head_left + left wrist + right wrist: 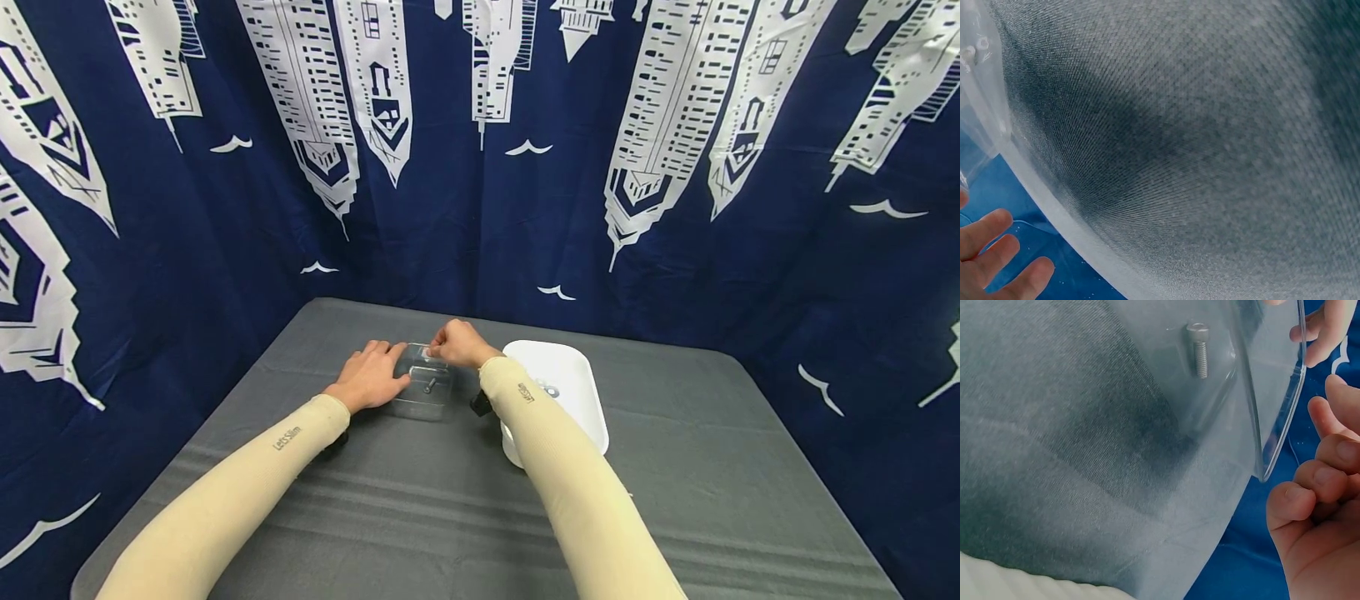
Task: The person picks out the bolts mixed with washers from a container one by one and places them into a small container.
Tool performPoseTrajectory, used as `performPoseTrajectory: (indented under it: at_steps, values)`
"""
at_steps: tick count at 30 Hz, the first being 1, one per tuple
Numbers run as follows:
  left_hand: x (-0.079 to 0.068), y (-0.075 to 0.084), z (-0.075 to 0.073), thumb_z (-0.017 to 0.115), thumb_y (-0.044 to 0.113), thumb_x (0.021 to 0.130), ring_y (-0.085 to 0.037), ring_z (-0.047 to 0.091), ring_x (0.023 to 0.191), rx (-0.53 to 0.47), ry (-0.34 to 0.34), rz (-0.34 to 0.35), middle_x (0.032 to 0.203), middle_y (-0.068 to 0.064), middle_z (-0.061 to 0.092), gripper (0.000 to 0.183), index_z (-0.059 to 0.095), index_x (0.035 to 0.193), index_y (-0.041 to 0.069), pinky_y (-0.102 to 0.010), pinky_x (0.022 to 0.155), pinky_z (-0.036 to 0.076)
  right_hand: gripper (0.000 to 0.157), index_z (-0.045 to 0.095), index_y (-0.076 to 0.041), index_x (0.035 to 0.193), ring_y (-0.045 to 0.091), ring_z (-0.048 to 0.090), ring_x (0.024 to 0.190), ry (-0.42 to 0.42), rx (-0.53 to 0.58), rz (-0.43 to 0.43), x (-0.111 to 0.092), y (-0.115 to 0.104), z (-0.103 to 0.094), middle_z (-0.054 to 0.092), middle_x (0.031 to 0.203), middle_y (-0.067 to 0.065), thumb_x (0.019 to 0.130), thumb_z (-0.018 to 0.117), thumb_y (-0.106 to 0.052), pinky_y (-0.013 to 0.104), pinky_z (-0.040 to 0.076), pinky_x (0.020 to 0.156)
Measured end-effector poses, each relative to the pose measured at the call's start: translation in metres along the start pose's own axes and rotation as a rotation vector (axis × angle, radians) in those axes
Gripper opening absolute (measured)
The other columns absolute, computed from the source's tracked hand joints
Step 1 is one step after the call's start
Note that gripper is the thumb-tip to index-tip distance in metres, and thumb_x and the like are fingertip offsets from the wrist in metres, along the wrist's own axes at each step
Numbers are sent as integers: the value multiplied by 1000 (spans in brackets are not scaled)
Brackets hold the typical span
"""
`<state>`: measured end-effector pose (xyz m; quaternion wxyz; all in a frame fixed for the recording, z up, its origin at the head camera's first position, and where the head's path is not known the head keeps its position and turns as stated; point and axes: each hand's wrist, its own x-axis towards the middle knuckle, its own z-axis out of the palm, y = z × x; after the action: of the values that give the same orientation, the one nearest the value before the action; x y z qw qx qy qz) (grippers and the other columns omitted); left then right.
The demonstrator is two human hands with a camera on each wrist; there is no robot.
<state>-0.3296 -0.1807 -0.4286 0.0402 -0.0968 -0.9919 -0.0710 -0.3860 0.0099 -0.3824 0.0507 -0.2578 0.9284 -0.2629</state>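
Note:
A clear plastic box with compartments sits on the grey table. My left hand rests along its left side, fingers extended. One metal bolt lies in a compartment, its threads visible in the right wrist view. Over the far end of the box is my right hand, with thumb and fingertips drawn together. Beside those fingertips shows a small pale thing, too small to name. Whether the fingers pinch anything is hidden. In the left wrist view only the left fingers and the box's edge appear.
A white tray stands right of the box, partly behind my right forearm. Small round metal pieces lie in it. A dark blue curtain with white building prints hangs behind the grey table.

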Motion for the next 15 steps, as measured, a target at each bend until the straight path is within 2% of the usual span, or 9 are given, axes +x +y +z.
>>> performPoseTrajectory:
  at_steps: [7, 15]
  values:
    - [0, -1, 0, 60, 43, 96, -37, 40, 141, -4, 10, 11, 147, -19, 49, 68, 42, 153, 11, -61, 110, 37, 17, 80, -10, 92, 10, 59, 77, 31, 0, -19, -6, 7, -4, 75, 87, -1, 93, 72, -25, 24, 47, 71]
    - [0, -1, -1, 61, 42, 96, -37, 39, 141, 4, 12, 19, 147, -20, 49, 67, 43, 152, 10, -60, 109, 38, 15, 78, -9, 91, 10, 55, 78, 43, 39, -40, -21, 13, -18, 73, 83, -2, 91, 74, -24, 23, 46, 70]
